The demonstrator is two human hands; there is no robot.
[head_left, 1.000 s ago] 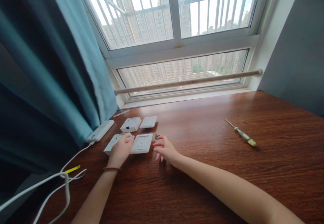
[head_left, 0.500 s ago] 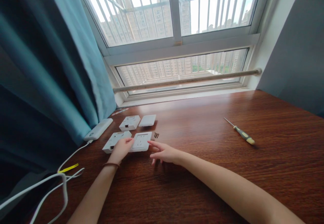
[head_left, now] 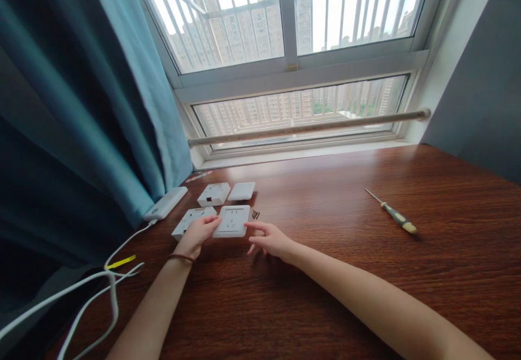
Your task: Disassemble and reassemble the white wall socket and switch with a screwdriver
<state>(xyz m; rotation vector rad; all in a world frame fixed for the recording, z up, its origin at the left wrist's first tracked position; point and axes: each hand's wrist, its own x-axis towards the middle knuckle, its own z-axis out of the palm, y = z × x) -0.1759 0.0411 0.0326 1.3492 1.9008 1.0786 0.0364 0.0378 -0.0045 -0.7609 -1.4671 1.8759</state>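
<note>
White, squarish, the socket plate [head_left: 232,221] shows thin slots within a frame — left hand [head_left: 198,233] pinches one edge, right hand [head_left: 273,240], fingers spread, touches the other.

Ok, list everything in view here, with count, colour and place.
Table: one, brown, below the window
Window: one, pale frame, ahead
Rail: one, whitish, across the window
Wall: grey, right
Curtain: blue, left
Likely power bank: one, white, by the curtain
Cable: white, strand count unclear, front left
Strip: one, yellow, at the cable
Boxes: two, white, centre left
Socket panel: one, white, right of the front box
Rear panel: one, white, behind it
Screws: several, dark, right of the socket panel
Screwdriver: one, grey-yellow, right
Left hand: one, gripping the socket panel
Right hand: one, at its right edge
</note>
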